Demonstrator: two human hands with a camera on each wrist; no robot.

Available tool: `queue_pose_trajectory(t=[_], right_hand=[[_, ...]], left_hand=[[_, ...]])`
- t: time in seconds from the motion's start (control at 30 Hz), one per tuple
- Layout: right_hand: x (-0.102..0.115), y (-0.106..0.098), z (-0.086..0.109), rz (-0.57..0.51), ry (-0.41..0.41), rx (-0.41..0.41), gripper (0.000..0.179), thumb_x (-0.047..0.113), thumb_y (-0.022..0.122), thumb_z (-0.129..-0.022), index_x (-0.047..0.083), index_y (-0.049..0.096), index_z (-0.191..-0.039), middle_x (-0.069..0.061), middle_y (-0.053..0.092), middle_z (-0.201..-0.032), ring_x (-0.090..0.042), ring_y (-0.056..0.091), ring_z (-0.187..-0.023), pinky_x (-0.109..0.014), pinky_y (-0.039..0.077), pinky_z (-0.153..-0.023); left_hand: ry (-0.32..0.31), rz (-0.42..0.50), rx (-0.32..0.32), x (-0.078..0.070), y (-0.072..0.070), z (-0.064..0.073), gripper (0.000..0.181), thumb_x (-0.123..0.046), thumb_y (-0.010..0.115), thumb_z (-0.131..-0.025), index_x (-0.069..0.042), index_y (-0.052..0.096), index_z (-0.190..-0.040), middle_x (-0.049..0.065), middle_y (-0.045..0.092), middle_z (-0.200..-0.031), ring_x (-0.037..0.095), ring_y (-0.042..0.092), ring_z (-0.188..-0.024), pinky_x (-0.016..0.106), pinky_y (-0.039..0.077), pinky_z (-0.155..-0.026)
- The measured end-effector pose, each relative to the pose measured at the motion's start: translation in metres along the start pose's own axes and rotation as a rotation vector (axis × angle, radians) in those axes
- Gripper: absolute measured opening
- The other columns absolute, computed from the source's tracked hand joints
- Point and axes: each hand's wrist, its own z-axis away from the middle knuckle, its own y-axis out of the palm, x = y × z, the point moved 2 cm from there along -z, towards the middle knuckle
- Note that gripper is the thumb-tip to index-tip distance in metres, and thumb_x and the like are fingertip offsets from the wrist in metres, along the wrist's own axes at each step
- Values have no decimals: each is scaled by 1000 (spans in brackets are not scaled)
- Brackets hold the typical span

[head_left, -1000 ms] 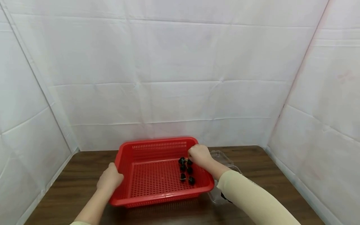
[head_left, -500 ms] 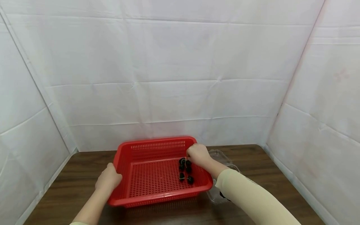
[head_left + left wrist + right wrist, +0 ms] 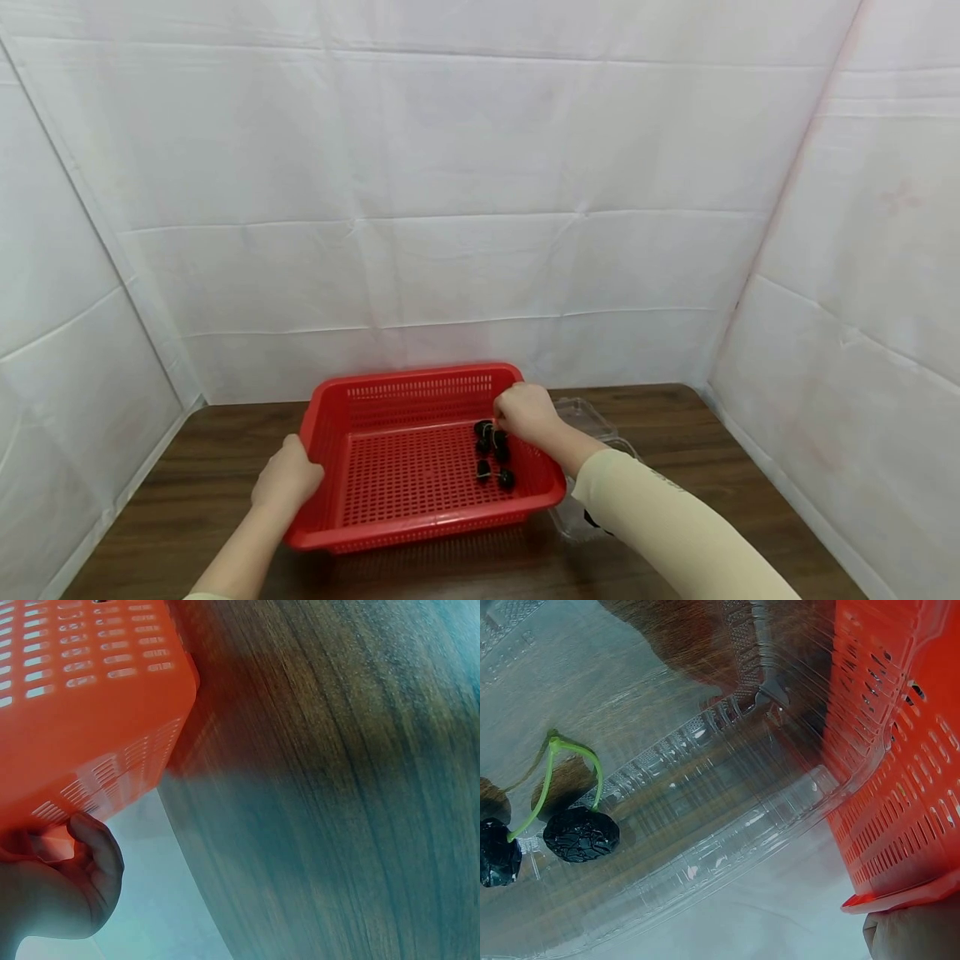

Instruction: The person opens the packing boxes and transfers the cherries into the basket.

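Observation:
A red slotted plastic basket (image 3: 420, 529) is between both hands. At its left side, my left hand (image 3: 288, 477) grips the rim; in the left wrist view its fingers (image 3: 105, 859) curl round the edge. My right hand (image 3: 527, 410) holds the opposite rim near the back corner, with its fingertips hidden in the head view. Several black cherry-like fruits (image 3: 506, 480), some joined in pairs by thin stems, lie along the right of the basket floor. In the right wrist view, another black wrinkled pair (image 3: 582, 835) on a green stem sits in a clear plastic box (image 3: 705, 870).
The clear box (image 3: 573, 529) stands with its lid raised beside the basket, partly under the right forearm. Dark wood tabletop (image 3: 202, 467) spreads below. White sheeting (image 3: 450, 267) walls the back and both sides.

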Motion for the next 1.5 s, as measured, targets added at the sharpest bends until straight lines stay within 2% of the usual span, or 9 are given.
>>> queue_pose_trajectory(t=[0.17, 0.33, 0.5, 0.63, 0.77, 0.9, 1.23, 1.5], right_hand=[[-1, -1, 0, -12, 10, 5, 34, 12, 69, -83, 23, 54, -54, 12, 42, -48, -9, 31, -52, -24, 27, -48], [0, -2, 1, -21, 26, 31, 32, 15, 68, -86, 24, 56, -58, 13, 44, -50, -7, 38, -50, -24, 30, -47], [1, -5, 0, -17, 13, 25, 27, 14, 67, -87, 22, 58, -63, 11, 49, -55, -9, 39, -52, -26, 32, -47], [1, -9, 0, -41, 19, 41, 17, 16, 68, -88, 21, 67, -72, 10, 59, -64, -8, 48, -56, -25, 41, -50], [0, -15, 3, -99, 27, 53, 5, 20, 69, -89, 19, 74, -87, 8, 67, -80, -9, 60, -70, -26, 51, -59], [-2, -24, 7, -154, 20, 20, 7, 21, 71, -89, 18, 75, -94, 6, 69, -89, -12, 65, -80, -30, 54, -66], [-12, -44, 26, -167, 7, -42, 8, 21, 74, -86, 18, 76, -93, 5, 70, -89, -12, 65, -80, -29, 55, -67], [-23, -46, 42, -149, -22, -68, 5, 21, 75, -86, 17, 75, -90, 5, 69, -83, -10, 63, -71, -25, 52, -57]], left_hand=[[0, -3, 1, 1, 1, -1, 38, 0, 52, -87, 17, 36, -117, 28, 58, -90, 30, 64, -69, 44, 56, -55], [-1, -2, 19, 1, 1, -3, 41, 1, 52, -87, 18, 34, -119, 28, 58, -91, 29, 64, -70, 43, 56, -55], [0, -13, 10, 2, 1, -3, 39, 0, 52, -86, 17, 35, -117, 28, 58, -90, 30, 64, -70, 43, 56, -55], [1, -11, 14, 2, 0, -4, 39, 0, 52, -86, 17, 35, -118, 28, 58, -91, 30, 64, -71, 44, 56, -56], [3, -13, 9, 3, -1, -4, 40, 0, 52, -86, 17, 36, -118, 28, 58, -92, 31, 64, -71, 44, 56, -56], [2, -21, 7, 4, -2, -5, 40, 0, 52, -86, 17, 36, -118, 29, 58, -92, 31, 64, -71, 44, 56, -56], [-13, -13, 18, 2, -2, -3, 41, 0, 52, -86, 17, 35, -119, 28, 58, -92, 31, 64, -73, 44, 57, -56], [-14, -17, 15, 2, -2, -3, 41, 0, 52, -86, 17, 35, -120, 30, 57, -93, 31, 64, -72, 44, 57, -56]])
